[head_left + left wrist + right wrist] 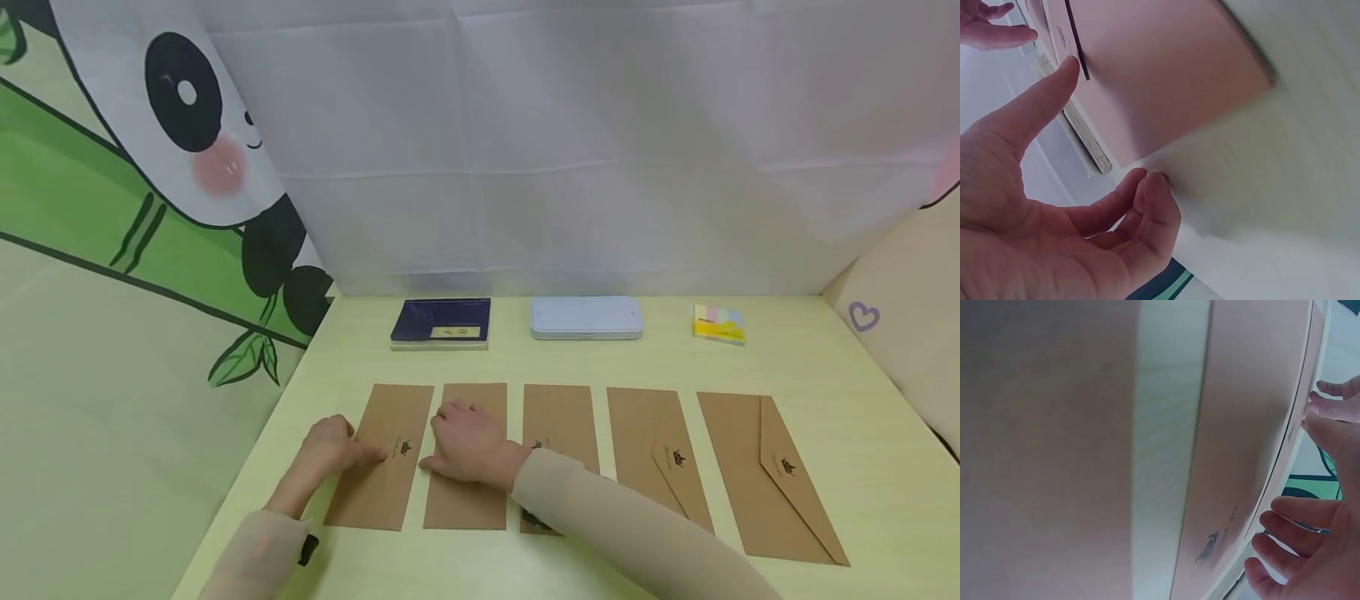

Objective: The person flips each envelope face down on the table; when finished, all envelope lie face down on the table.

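Brown kraft envelopes with small crown prints lie in a row on the table. At the leftmost envelope [367, 504], my left hand [326, 450] rests its straight thumb on the flap by the print. Its other fingers bend loosely beside the left edge, as the left wrist view also shows. My right hand [468, 442] lies over the second envelope [465, 510], fingers loosely bent and spread in the right wrist view, thumb pointing toward the leftmost one. My right forearm crosses the third envelope [555, 408] and hides part of it.
Farther right lie a fourth envelope [637, 417] and a fifth envelope [731, 467]. Along the back stand a dark blue notebook [438, 317], a pale blue flat case [585, 315] and a pack of sticky notes [718, 325]. A white cloth [562, 167] hangs behind the table.
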Demonstrator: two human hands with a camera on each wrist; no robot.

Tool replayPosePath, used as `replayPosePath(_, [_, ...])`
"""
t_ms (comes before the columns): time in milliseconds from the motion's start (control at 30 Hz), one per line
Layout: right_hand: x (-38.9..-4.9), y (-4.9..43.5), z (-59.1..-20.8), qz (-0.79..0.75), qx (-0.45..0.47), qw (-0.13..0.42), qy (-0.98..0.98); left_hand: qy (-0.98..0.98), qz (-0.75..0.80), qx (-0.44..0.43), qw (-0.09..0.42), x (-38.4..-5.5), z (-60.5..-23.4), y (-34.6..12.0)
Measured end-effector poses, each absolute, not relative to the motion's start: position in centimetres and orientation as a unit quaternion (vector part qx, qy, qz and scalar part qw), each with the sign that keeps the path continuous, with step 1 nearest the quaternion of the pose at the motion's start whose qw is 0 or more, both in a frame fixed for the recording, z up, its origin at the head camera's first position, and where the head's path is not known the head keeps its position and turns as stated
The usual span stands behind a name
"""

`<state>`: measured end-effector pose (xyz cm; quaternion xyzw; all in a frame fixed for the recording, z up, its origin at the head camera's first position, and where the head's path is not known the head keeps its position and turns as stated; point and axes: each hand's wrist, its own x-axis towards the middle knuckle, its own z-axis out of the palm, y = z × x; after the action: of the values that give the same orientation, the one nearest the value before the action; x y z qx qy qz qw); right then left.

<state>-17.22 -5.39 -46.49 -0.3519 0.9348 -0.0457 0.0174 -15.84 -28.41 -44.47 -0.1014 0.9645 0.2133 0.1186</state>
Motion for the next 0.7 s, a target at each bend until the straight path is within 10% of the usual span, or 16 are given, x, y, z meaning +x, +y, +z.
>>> replayPosePath(700, [-17.4,-6.6,-47.0,-0.005,-0.367,0.016,0.93,0.958,0.229,-0.123,0.119,-16.0,-44.9,-27.9])
